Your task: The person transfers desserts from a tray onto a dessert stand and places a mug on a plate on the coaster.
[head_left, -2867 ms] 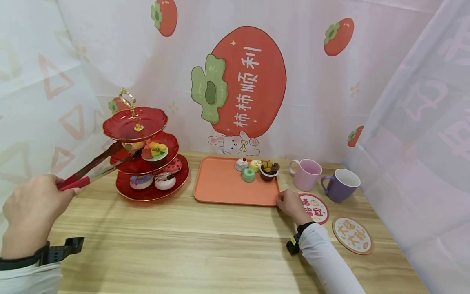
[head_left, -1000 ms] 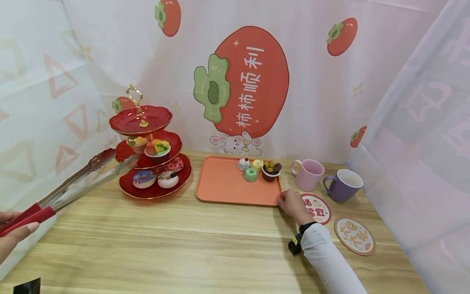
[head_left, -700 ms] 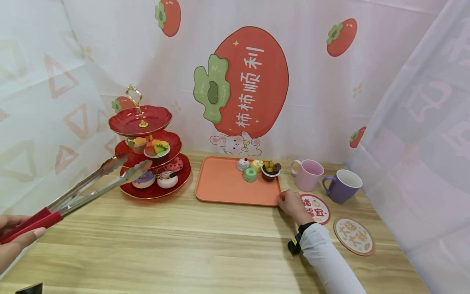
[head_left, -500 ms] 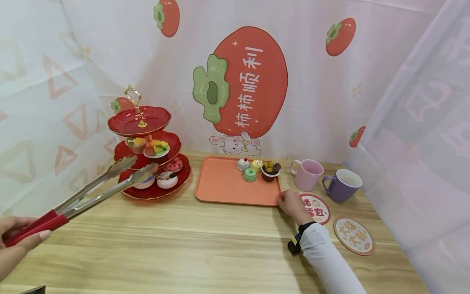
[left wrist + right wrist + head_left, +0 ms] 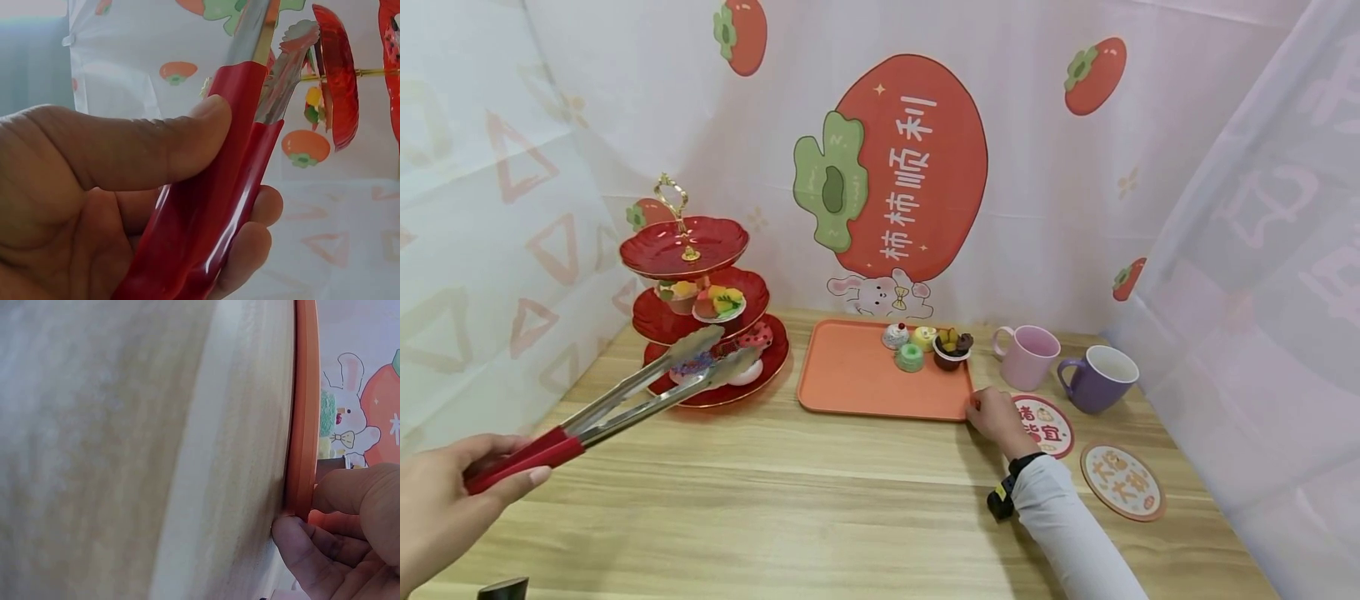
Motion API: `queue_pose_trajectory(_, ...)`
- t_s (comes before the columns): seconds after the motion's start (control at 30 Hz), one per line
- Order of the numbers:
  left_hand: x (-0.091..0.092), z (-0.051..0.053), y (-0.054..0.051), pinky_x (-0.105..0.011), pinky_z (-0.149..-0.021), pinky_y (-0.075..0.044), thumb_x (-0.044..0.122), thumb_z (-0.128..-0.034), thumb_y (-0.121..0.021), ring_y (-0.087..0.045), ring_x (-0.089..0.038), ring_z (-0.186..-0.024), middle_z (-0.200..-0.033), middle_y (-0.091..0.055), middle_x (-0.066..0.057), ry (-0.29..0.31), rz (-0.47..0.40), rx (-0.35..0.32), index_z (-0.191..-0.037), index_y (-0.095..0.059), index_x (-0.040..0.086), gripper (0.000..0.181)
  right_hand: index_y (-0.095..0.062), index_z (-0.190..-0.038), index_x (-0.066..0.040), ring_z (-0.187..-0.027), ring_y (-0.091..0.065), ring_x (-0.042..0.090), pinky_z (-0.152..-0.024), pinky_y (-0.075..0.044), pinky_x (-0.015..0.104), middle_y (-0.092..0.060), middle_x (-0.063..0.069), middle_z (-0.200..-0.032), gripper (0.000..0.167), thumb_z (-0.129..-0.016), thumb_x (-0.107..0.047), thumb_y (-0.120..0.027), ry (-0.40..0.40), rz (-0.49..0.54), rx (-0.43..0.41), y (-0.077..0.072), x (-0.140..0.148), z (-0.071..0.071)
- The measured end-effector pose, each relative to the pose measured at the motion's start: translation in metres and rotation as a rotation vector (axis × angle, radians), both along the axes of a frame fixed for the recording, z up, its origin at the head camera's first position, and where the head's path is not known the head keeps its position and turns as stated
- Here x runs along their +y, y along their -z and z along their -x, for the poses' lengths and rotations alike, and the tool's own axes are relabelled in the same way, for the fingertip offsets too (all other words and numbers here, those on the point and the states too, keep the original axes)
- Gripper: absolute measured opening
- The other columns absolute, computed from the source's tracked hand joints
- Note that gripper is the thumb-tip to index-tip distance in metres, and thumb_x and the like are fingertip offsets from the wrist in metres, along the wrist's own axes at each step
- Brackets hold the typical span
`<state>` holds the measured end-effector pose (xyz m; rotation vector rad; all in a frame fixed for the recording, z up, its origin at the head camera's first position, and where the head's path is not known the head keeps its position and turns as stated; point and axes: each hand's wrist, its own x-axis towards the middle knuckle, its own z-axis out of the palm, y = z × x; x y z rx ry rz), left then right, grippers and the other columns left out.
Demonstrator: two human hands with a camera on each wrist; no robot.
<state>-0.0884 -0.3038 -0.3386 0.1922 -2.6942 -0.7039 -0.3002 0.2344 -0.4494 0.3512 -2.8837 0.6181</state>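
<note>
My left hand (image 5: 463, 500) holds a pair of metal tongs by its red handles (image 5: 550, 452), thumb on one side and fingers on the other, also plain in the left wrist view. The tong tips are apart, in front of the bottom tier of a red three-tier stand (image 5: 685, 242). They partly cover a blue-topped donut and a white donut (image 5: 747, 372); whether they touch either I cannot tell. A red donut (image 5: 756, 336) lies behind. My right hand (image 5: 997, 419) pinches the front right corner of an orange tray (image 5: 857, 383), thumb and finger on its rim (image 5: 303, 456).
Small cakes, among them a green ring (image 5: 909, 357) and a fruit cup (image 5: 952, 350), sit at the tray's back right. The middle tier bears a fruit tart (image 5: 720, 302) and another cupcake (image 5: 677, 294). Pink (image 5: 1028, 358) and purple (image 5: 1097, 380) mugs and two round coasters (image 5: 1123, 482) stand right.
The tongs were at the middle tier's back cupcake, then drew back left, and now have come forward and right to the bottom tier. My right hand stays at the tray corner.
</note>
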Motion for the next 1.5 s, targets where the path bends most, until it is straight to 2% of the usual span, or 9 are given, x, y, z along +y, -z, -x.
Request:
queue_pose_trajectory(0.17,0.007,0.007,-0.003,-0.029,-0.049,-0.03,0.035,-0.0834,-0.069,-0.043,-0.016,-0.057,-0.074,-0.062,-0.008,0.028,0.076,-0.114,-0.107,-0.06,-0.005,0.048,-0.04,-0.053,-0.011,-0.044,-0.036,0.012,-0.046,-0.028,0.026,-0.032,-0.004,-0.049,0.037,-0.082,-0.003,-0.061,0.008,0.006,-0.007,0.0,0.0,0.0)
queue_pose_trajectory(0.43,0.027,0.022,-0.001,-0.031,-0.052,-0.031,0.034,-0.0781,-0.074,-0.047,-0.017,-0.062,-0.076,-0.062,-0.004,0.083,0.072,-0.136,-0.106,-0.064,0.003,0.043,-0.036,-0.053,-0.012,-0.043,-0.032,0.011,-0.046,-0.026,0.026,-0.029,-0.004,-0.049,0.039,-0.081,-0.002,-0.061,0.001,-0.006,0.001,0.0,-0.001,0.0)
queue_pose_trajectory(0.57,0.038,0.029,0.001,-0.031,-0.052,-0.032,0.026,-0.0757,-0.077,-0.047,-0.016,-0.061,-0.071,-0.06,0.001,0.14,0.07,-0.09,-0.103,-0.066,0.004,0.037,-0.037,-0.053,-0.012,-0.043,-0.032,0.011,-0.046,-0.026,0.026,-0.029,-0.004,-0.049,0.039,-0.081,-0.002,-0.061,-0.001,-0.007,0.008,0.0,-0.001,0.001)
queue_pose_trajectory(0.7,0.048,0.038,0.004,-0.032,-0.051,-0.033,0.025,-0.0756,-0.077,-0.048,-0.016,-0.061,-0.068,-0.059,0.003,0.174,0.057,-0.099,-0.102,-0.066,0.006,0.034,-0.037,-0.052,-0.012,-0.043,-0.033,0.011,-0.046,-0.027,0.026,-0.03,-0.004,-0.049,0.039,-0.081,-0.002,-0.062,-0.005,-0.001,0.019,0.0,-0.001,0.001)
queue_pose_trajectory(0.83,0.056,0.054,0.005,-0.033,-0.051,-0.032,0.027,-0.0764,-0.076,-0.047,-0.019,-0.061,-0.068,-0.057,0.001,0.186,0.058,-0.139,-0.103,-0.064,0.004,0.037,-0.037,-0.052,-0.012,-0.044,-0.034,0.011,-0.046,-0.027,0.026,-0.031,-0.005,-0.049,0.039,-0.081,-0.002,-0.062,-0.002,-0.005,0.02,0.0,-0.001,0.002)
queue_pose_trajectory(0.97,0.066,0.069,0.006,-0.034,-0.051,-0.035,0.027,-0.0749,-0.077,-0.05,-0.022,-0.063,-0.074,-0.06,-0.007,0.196,0.066,-0.144,-0.102,-0.063,-0.001,0.041,-0.037,-0.052,-0.012,-0.043,-0.033,0.011,-0.046,-0.026,0.026,-0.03,-0.005,-0.048,0.04,-0.081,-0.002,-0.062,0.002,-0.001,0.015,0.0,-0.001,0.001)
queue_pose_trajectory(1.13,0.08,0.085,0.008,-0.047,-0.061,-0.042,0.03,-0.0741,-0.078,-0.056,-0.037,-0.081,-0.096,-0.062,-0.023,0.225,0.056,-0.147,-0.104,-0.064,0.0,0.045,-0.035,-0.051,-0.014,-0.044,-0.032,0.011,-0.045,-0.025,0.026,-0.029,-0.006,-0.048,0.041,-0.079,-0.001,-0.061,-0.004,-0.001,0.048,0.002,0.0,0.001)
queue_pose_trajectory(1.33,0.098,0.1,0.012,-0.053,-0.069,-0.044,0.026,-0.0752,-0.077,-0.056,-0.038,-0.089,-0.107,-0.061,-0.024,0.263,0.044,-0.128,-0.111,-0.063,-0.003,0.048,-0.035,-0.051,-0.014,-0.044,-0.032,0.011,-0.046,-0.025,0.026,-0.029,-0.006,-0.048,0.041,-0.079,-0.001,-0.061,0.0,0.001,0.049,0.003,0.001,0.001)
queue_pose_trajectory(1.5,0.108,0.11,0.014,-0.051,-0.068,-0.045,0.025,-0.0739,-0.078,-0.057,-0.036,-0.084,-0.101,-0.062,-0.024,0.282,0.066,-0.12,-0.111,-0.061,-0.006,0.051,-0.036,-0.051,-0.013,-0.044,-0.033,0.011,-0.046,-0.026,0.026,-0.03,-0.005,-0.048,0.04,-0.079,-0.002,-0.061,-0.008,0.004,0.054,0.002,0.001,0.001)
